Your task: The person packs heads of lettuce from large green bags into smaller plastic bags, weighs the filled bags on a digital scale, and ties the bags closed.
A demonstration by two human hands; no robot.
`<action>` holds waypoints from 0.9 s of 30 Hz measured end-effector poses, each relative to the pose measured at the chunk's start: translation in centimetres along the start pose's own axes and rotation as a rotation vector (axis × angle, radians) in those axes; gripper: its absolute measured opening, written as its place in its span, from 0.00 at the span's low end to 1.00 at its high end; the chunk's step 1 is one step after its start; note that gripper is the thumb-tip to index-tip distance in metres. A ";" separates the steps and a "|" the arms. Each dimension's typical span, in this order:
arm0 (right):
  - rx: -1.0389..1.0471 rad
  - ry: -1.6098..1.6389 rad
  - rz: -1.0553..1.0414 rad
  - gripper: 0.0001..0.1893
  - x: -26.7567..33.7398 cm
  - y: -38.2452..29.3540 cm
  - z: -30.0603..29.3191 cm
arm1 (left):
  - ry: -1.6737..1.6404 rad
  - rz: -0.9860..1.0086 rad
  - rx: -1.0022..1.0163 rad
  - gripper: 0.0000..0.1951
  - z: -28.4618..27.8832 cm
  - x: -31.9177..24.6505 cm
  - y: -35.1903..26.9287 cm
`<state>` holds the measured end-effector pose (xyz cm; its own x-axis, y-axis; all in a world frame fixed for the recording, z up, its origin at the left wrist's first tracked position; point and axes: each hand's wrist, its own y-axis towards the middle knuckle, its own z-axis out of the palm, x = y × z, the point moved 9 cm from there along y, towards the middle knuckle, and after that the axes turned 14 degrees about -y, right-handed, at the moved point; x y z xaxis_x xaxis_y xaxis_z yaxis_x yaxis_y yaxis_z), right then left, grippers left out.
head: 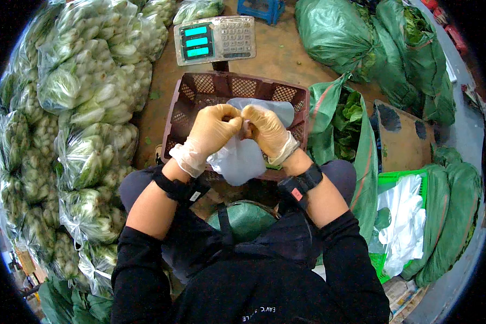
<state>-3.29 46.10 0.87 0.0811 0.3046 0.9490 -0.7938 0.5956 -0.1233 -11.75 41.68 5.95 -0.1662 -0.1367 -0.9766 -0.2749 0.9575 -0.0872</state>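
Note:
My left hand (216,127) and my right hand (267,129), both in thin translucent gloves, meet fingertip to fingertip. Pinched between them is part of a clear plastic bag (241,162), which hangs below the fingers. Under my hands stands a maroon plastic crate (243,83) with lattice walls. Another stretch of translucent plastic (281,111) shows behind my right hand inside the crate; whether it belongs to the same bag I cannot tell. The crate's floor is mostly hidden by my hands and the plastic.
A digital scale's display (214,40) rises behind the crate. Clear bags of leafy vegetables (93,77) are stacked at left. An open green woven sack (324,109) of greens stands at right, near a bright green basket (401,176) of plastic bags. More green sacks (332,32) lie at back right.

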 end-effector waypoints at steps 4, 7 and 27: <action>0.106 -0.070 0.046 0.10 0.3 -0.4 0.5 | -0.030 0.033 0.026 0.07 -0.2 0.8 0.0; 0.110 -0.025 0.062 0.10 -0.2 -0.2 0.5 | -0.060 -0.062 0.064 0.06 0.2 0.7 -0.2; -0.022 0.045 0.080 0.17 1.4 -0.8 0.3 | -0.314 -0.050 0.060 0.07 0.0 2.4 0.1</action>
<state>-2.71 45.81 2.36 0.0456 0.3844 0.9221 -0.7856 0.5840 -0.2046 -12.13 41.46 3.61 0.1488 -0.1077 -0.9830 -0.2177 0.9661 -0.1388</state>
